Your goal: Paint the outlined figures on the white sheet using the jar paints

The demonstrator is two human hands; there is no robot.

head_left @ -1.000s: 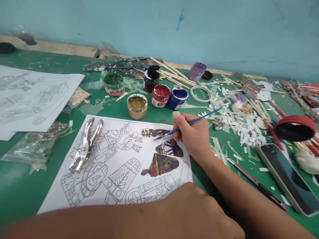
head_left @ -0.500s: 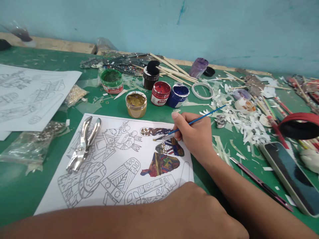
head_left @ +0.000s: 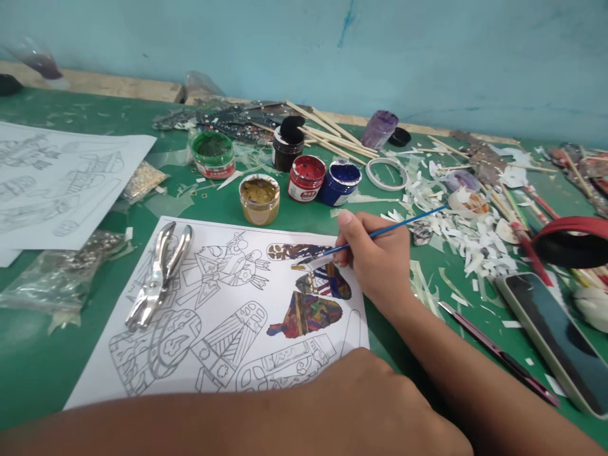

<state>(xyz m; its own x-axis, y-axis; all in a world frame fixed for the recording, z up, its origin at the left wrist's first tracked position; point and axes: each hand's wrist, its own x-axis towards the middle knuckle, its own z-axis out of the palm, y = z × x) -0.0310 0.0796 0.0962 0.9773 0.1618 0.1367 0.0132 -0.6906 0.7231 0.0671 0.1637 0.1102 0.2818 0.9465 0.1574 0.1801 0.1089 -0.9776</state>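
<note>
My right hand (head_left: pixel 377 259) is closed around a thin blue paintbrush (head_left: pixel 392 227). Its bristle end is down at the sheet of line drawings (head_left: pixel 228 244), beside a small ochre mark between painted shapes. Brown, blue, red and green paint covers some figures on the right of this paper. My left forearm crosses the bottom of the view, and my left hand (head_left: pixel 380 405) rests over the lower right part of the sheet, knuckles up, fingers hidden. A silver hole punch (head_left: pixel 159 275) lies on the paper's left side. Behind the sheet stands an open jar of ochre paint (head_left: pixel 259 202).
Open jars of green (head_left: pixel 213 158), red (head_left: pixel 306 180) and blue paint (head_left: pixel 340 183) stand farther back. Paper scraps (head_left: pixel 465 237), a craft knife (head_left: pixel 498 351) and a phone (head_left: pixel 553 342) lie to the right. Another drawing sheet (head_left: pixel 61 190) is at the left.
My right hand has shifted slightly right with the paintbrush, whose tip has drawn back a little, uncovering the small ochre mark. My left hand stays almost in place.
</note>
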